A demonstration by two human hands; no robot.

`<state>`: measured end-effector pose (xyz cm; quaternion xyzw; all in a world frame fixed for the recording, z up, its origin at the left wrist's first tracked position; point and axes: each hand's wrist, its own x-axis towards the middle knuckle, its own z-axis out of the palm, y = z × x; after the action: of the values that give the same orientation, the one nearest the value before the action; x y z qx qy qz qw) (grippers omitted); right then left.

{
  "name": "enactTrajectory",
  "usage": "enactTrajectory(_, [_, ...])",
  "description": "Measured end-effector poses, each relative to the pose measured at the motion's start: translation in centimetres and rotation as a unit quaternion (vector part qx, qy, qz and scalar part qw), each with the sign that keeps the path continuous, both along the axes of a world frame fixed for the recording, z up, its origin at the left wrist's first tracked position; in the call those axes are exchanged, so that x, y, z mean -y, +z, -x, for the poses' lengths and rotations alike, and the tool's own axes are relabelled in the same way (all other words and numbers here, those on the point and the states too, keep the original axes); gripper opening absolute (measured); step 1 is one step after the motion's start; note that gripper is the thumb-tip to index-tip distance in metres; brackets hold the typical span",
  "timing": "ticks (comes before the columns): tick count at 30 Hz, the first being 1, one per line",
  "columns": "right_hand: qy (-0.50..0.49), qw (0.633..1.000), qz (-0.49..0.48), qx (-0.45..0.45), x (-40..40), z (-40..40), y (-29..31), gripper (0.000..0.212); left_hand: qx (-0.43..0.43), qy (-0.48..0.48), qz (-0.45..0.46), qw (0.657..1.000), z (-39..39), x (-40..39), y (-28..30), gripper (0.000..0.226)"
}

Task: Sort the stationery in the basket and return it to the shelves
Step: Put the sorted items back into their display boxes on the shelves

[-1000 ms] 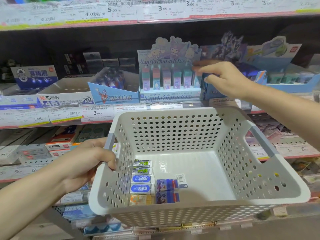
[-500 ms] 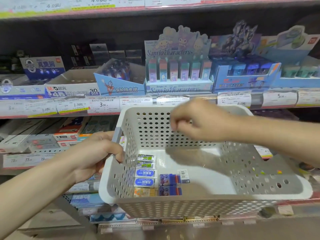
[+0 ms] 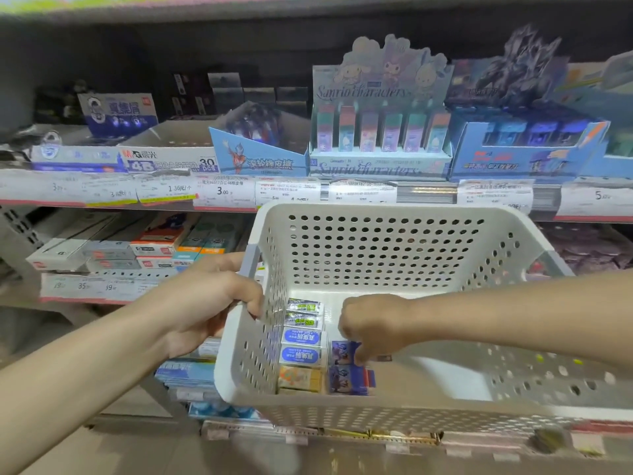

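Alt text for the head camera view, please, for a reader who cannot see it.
A person's right hand reaches into a white perforated basket and pinches a purple eraser, while the left hand grips the basket's left rim. More erasers lie along the basket's left wall; behind stand stationery shelves with price labels.

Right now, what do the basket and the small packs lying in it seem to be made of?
Basket: looks like moulded white plastic, matte, with punched round holes and a grey handle strip. Small packs: probably erasers in printed paper sleeves or glossy wrap; the top ones glint, but blur leaves it open.
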<state>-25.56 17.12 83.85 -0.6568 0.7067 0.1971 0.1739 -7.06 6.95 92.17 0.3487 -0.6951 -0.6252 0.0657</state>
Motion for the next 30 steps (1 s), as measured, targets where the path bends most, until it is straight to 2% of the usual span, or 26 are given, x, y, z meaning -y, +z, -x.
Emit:
enactTrajectory(6, [-0.004, 1.000, -0.018, -0.005, 0.5, -0.2, 0.3, 0.036, -0.002, 0.008, 0.002, 1.000, -0.2, -0.3, -0.4, 0.036])
enactTrajectory(11, [-0.047, 0.998, -0.039, 0.034, 1.1, -1.0, 0.8, 0.040, -0.001, 0.003, -0.011, 1.000, -1.0, 0.3, -0.5, 0.042])
enactTrajectory(20, [-0.113, 0.989, -0.062, 0.079, 3.1, -4.9, 2.6, 0.040, -0.009, -0.037, -0.014, 0.999, -4.3, 3.3, 0.5, 0.034])
enactTrajectory(25, [-0.131, 0.985, -0.061, 0.096, 4.5, -7.1, 3.6, 0.017, -0.010, -0.050, -0.016, 0.999, -6.2, 5.4, 1.0, 0.035])
enactTrajectory(30, [-0.173, 0.975, 0.011, 0.141, 5.4, -8.9, 8.2, 0.001, 0.006, -0.071, -0.008, 0.997, -8.5, 7.4, 1.2, 0.041])
